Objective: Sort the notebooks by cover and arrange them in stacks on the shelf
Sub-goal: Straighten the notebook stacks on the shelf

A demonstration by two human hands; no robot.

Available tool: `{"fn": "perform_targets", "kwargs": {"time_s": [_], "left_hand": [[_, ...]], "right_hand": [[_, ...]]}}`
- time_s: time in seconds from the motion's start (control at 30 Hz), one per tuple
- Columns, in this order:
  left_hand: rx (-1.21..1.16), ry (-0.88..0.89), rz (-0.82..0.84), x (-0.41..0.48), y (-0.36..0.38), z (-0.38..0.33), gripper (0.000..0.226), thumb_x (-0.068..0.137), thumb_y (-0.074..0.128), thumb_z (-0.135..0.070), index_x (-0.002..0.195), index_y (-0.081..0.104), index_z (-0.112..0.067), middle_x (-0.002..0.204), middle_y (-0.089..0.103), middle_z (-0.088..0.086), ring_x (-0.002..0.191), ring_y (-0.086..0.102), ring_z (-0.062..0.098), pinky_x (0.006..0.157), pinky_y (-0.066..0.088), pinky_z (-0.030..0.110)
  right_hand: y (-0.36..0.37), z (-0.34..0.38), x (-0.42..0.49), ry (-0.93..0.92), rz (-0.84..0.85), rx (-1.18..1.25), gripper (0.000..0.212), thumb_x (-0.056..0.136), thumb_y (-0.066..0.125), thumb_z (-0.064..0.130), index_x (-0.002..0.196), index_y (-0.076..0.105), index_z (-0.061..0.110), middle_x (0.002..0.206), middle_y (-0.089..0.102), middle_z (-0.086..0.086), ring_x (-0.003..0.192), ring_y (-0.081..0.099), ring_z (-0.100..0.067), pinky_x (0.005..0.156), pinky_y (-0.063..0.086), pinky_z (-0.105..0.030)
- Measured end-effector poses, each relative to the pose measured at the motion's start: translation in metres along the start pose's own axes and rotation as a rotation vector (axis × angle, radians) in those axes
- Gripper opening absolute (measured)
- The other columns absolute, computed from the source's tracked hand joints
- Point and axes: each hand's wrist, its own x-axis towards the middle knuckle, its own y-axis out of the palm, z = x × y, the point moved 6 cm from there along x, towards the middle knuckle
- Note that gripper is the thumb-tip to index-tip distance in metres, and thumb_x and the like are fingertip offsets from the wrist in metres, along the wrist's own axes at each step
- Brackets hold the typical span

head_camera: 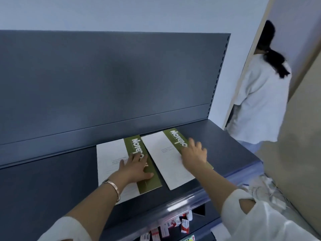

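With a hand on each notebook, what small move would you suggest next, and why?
Probably slide the right notebook onto the left notebook, lifting the left hand clear. Both show the same white-and-green cover, so they likely belong in one stack, yet they lie side by side on the shelf, and the right hand rests on the right one.

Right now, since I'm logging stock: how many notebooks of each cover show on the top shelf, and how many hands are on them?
White-and-green notebooks: 2, the left notebook and the right notebook.
Hands resting on them: 2, the left hand and the right hand.
Total: 4.
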Motion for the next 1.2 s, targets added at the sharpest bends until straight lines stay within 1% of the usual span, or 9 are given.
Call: {"fn": "perform_targets", "kwargs": {"time_s": [0.1,0.17,0.23,0.4,0.57,0.63,0.87,0.97,1.2], "left_hand": [[-0.025,-0.006,0.044,0.014,-0.003,-0.006,0.091,0.083,0.05,-0.065,0.15,-0.005,-0.037,0.159,-0.016,-0.006,0.146,-0.015,0.028,0.112,0.0,0.063],[-0.017,-0.021,0.041,0.023,-0.002,-0.013,0.096,0.08,0.05,-0.069,0.15,-0.008,-0.036,0.158,-0.018,-0.006,0.146,-0.016,0.028,0.111,0.0,0.065],[-0.019,-0.027,0.026,0.03,0.0,-0.026,0.099,0.08,0.049,-0.069,0.15,-0.01,-0.032,0.158,-0.019,-0.007,0.146,-0.017,0.027,0.111,-0.001,0.065],[-0.027,-0.032,0.001,0.038,0.004,-0.078,0.099,0.08,0.049,-0.07,0.151,-0.006,-0.028,0.159,-0.016,-0.007,0.146,-0.015,0.027,0.112,-0.002,0.063],[0.024,-0.032,0.003,0.034,0.009,-0.12,0.1,0.079,0.049,-0.072,0.151,-0.004,-0.028,0.159,-0.013,-0.006,0.147,-0.01,0.027,0.113,0.004,0.062],[0.042,-0.043,0.007,0.028,0.013,-0.131,0.1,0.079,0.048,-0.072,0.151,-0.004,-0.028,0.159,-0.012,-0.006,0.147,-0.008,0.026,0.114,0.006,0.06],[-0.027,-0.09,-0.078,0.015,0.018,-0.153,0.092,0.086,0.049,-0.062,0.152,0.0,-0.021,0.16,-0.005,0.0,0.148,-0.001,0.021,0.119,0.007,0.046],[-0.042,-0.1,-0.093,0.016,0.018,-0.159,0.091,0.087,0.049,-0.06,0.152,0.0,-0.02,0.16,-0.004,0.001,0.148,-0.001,0.021,0.119,0.008,0.044],[-0.048,-0.067,-0.105,0.022,0.019,-0.176,0.087,0.089,0.048,-0.059,0.152,0.004,-0.019,0.16,-0.001,0.001,0.148,-0.001,0.022,0.119,0.008,0.044]], "right_hand": [[0.025,0.031,0.004,-0.294,0.158,0.112,0.052,0.099,0.03,0.048,0.149,0.018,0.038,0.16,0.005,-0.002,0.146,0.007,-0.033,0.114,0.013,-0.057],[0.034,0.027,0.011,-0.318,0.192,0.109,0.055,0.099,0.022,0.054,0.15,0.008,0.041,0.161,-0.003,0.003,0.148,-0.005,-0.03,0.113,0.003,-0.062],[0.038,0.007,0.022,-0.267,0.177,0.12,0.055,0.099,0.019,0.054,0.15,0.005,0.04,0.161,-0.005,0.004,0.148,-0.008,-0.028,0.112,0.0,-0.064],[0.04,-0.055,0.033,-0.131,0.166,0.126,0.055,0.099,0.016,0.052,0.15,0.005,0.038,0.161,-0.001,0.003,0.148,-0.003,-0.03,0.11,0.006,-0.068],[0.034,-0.091,0.026,-0.227,0.118,0.064,0.056,0.096,0.021,0.057,0.149,0.013,0.038,0.158,0.013,0.002,0.144,0.015,-0.032,0.106,0.021,-0.065],[0.036,-0.099,0.023,-0.271,0.108,0.049,0.056,0.096,0.022,0.056,0.148,0.014,0.038,0.157,0.015,0.002,0.143,0.018,-0.032,0.105,0.024,-0.064],[0.042,-0.111,0.023,-0.307,0.163,0.096,0.054,0.098,0.021,0.053,0.149,0.009,0.04,0.16,0.005,0.005,0.147,0.003,-0.026,0.107,0.013,-0.069],[0.042,-0.117,0.027,-0.298,0.19,0.113,0.054,0.099,0.021,0.051,0.15,0.006,0.04,0.161,0.001,0.004,0.148,-0.002,-0.026,0.109,0.008,-0.07],[0.04,-0.122,0.028,-0.259,0.227,0.112,0.054,0.1,0.021,0.047,0.151,0.005,0.037,0.161,-0.001,0.003,0.148,-0.002,-0.028,0.108,0.008,-0.071]]}}
